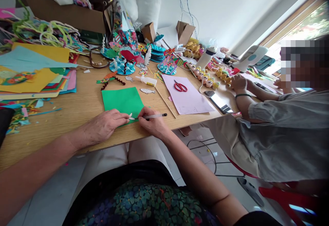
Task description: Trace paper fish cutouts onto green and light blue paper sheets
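Observation:
A green sheet of paper lies at the table's front edge. My left hand rests on its lower left part. Its thumb and fingertips are pinched on a small white paper cutout, pressed against the green sheet and partly covered. In my right hand is a slim pale pen with a dark end pointing right. The pen's tip meets the green sheet close to the cutout. Just beyond the sheet lie a white fish cutout and a white glue bottle.
Red-handled scissors lie on a lilac sheet, beside a wooden stick. A phone is further right, near a seated person. Stacked coloured paper and scraps fill the left. Decorated fish crafts stand behind.

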A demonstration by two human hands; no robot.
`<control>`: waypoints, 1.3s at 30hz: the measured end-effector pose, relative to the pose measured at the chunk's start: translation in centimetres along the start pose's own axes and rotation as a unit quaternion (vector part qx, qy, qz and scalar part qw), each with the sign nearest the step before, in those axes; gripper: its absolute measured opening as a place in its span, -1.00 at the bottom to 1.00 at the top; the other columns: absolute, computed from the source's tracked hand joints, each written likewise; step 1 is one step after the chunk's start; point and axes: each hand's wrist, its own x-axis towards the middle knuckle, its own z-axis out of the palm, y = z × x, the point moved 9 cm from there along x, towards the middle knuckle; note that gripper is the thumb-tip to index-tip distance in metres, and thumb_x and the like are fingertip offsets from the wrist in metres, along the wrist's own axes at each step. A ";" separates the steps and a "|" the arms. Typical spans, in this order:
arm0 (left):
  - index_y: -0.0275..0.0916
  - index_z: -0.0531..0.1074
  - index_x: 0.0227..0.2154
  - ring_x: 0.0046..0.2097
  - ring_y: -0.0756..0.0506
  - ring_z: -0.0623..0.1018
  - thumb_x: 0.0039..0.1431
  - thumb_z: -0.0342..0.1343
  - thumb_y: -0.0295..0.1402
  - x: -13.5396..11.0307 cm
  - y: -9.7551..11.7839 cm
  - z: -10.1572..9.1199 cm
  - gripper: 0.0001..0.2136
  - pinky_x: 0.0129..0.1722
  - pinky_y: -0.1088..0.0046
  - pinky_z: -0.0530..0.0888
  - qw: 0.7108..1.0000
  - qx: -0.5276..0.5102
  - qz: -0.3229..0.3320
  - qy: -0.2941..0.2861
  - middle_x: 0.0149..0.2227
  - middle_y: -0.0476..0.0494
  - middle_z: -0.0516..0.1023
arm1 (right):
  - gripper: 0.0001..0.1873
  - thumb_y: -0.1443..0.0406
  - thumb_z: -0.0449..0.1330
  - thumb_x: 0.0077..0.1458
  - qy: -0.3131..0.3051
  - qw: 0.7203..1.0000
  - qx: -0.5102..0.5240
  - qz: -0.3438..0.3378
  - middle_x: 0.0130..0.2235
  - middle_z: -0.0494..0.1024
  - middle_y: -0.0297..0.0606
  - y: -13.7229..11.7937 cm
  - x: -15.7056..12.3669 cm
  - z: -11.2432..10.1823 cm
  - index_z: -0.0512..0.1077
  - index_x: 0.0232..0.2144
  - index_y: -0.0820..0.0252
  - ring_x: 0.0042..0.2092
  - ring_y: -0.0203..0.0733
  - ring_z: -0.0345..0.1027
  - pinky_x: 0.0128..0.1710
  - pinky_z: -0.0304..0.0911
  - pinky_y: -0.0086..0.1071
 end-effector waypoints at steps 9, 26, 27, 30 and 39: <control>-0.25 0.45 -0.12 -0.14 -0.10 0.43 0.09 -0.21 -0.65 0.1 0.2 0.0 -0.58 -0.14 0.36 0.42 1.000 0.010 0.013 -0.003 -0.04 -0.10 0.52 | -0.93 0.40 0.03 -0.11 0.001 1.000 0.001 -0.003 -0.58 0.29 -0.46 0.1 -0.4 -0.1 0.25 -0.56 0.17 -0.53 -0.39 0.12 -0.49 0.04 -0.49; -0.26 0.45 -0.11 -0.14 -0.11 0.42 0.14 -0.22 -0.61 0.0 0.1 0.1 -0.60 -0.13 0.33 0.43 1.000 0.002 0.009 -0.010 -0.03 -0.11 0.52 | -0.95 0.38 0.03 -0.12 -0.014 1.000 0.027 -0.006 -0.60 0.31 -0.46 0.4 -0.1 -0.3 0.26 -0.56 0.17 -0.52 -0.39 0.15 -0.51 0.03 -0.50; -0.24 0.45 -0.10 -0.13 -0.10 0.42 0.14 -0.22 -0.61 0.0 0.0 0.1 -0.60 -0.12 0.33 0.43 1.000 0.002 0.005 -0.012 -0.02 -0.11 0.52 | -0.95 0.38 0.04 -0.11 -0.019 0.999 0.022 -0.013 -0.60 0.31 -0.46 0.3 0.0 -0.2 0.26 -0.56 0.17 -0.52 -0.39 0.15 -0.51 0.03 -0.50; -0.23 0.45 -0.10 -0.13 -0.10 0.43 0.12 -0.20 -0.62 0.0 0.0 0.1 -0.59 -0.12 0.33 0.43 1.000 0.002 0.005 -0.015 -0.02 -0.10 0.51 | -0.95 0.38 0.05 -0.11 -0.033 0.999 0.011 -0.016 -0.61 0.29 -0.47 0.3 0.0 0.0 0.26 -0.56 0.17 -0.51 -0.38 0.15 -0.50 0.01 -0.50; -0.24 0.45 -0.12 -0.15 -0.10 0.41 0.12 -0.19 -0.63 0.0 0.2 -0.2 -0.60 -0.14 0.36 0.42 1.000 -0.006 0.014 0.007 -0.03 -0.11 0.51 | -0.96 0.39 0.05 -0.14 -0.036 0.999 0.014 -0.002 -0.60 0.27 -0.47 0.6 0.1 0.1 0.26 -0.57 0.18 -0.53 -0.39 0.12 -0.52 0.00 -0.50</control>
